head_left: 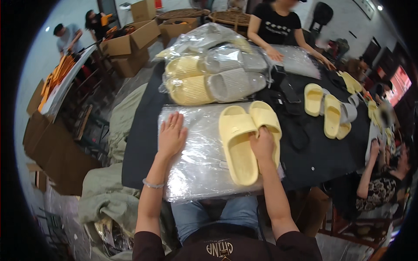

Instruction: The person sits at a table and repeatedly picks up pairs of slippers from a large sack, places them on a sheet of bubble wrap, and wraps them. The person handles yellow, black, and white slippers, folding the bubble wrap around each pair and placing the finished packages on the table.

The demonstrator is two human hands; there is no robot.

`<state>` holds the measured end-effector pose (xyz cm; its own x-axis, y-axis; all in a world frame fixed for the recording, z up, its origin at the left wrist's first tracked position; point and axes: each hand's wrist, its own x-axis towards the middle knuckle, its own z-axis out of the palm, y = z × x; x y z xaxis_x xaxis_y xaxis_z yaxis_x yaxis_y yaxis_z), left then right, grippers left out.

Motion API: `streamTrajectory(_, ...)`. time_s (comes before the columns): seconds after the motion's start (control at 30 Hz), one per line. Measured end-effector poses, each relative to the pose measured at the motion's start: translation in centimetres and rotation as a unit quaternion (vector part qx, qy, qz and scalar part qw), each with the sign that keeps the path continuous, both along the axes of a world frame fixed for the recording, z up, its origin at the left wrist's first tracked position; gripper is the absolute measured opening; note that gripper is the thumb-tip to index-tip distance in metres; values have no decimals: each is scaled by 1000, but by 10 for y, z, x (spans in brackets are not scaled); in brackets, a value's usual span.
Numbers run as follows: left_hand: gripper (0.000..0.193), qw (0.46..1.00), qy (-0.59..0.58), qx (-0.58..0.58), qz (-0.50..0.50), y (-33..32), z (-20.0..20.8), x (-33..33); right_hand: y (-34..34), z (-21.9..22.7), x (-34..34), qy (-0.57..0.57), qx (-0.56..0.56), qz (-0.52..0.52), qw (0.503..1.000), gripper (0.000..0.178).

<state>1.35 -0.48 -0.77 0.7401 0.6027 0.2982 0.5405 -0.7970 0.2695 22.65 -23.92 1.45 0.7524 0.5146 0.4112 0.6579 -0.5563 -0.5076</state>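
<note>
My left hand lies flat, fingers stretched out, on the left edge of a stack of clear plastic bags. With my right hand I grip a pair of pale yellow slide slippers where the two meet. They rest side by side over the right part of the bags, toes pointing away from me. My right fingertips are partly hidden between the straps. Just beyond the stack sits a pile of bagged slippers, with yellow ones on the left and grey ones on the right.
Loose yellow slides and grey slides lie right on the black table. Across it, a co-worker's hand touches more clear bags. Green cloth sacks stand at the left; cardboard boxes are behind.
</note>
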Motion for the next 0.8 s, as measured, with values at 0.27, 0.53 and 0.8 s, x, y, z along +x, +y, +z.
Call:
streamTrajectory(0.27, 54, 1000, -13, 18, 11, -3, -1, 1, -1, -3, 3, -25, -23, 16, 999, 35)
streamTrajectory(0.53, 58, 995, 53, 83, 1, -6, -1, -2, 18, 53, -82, 27, -35, 186, 982, 24)
streamTrajectory(0.8, 61, 991, 86, 105, -2, -4, -2, 1, 28, 22, -145, 20, -103, 307, 946, 31)
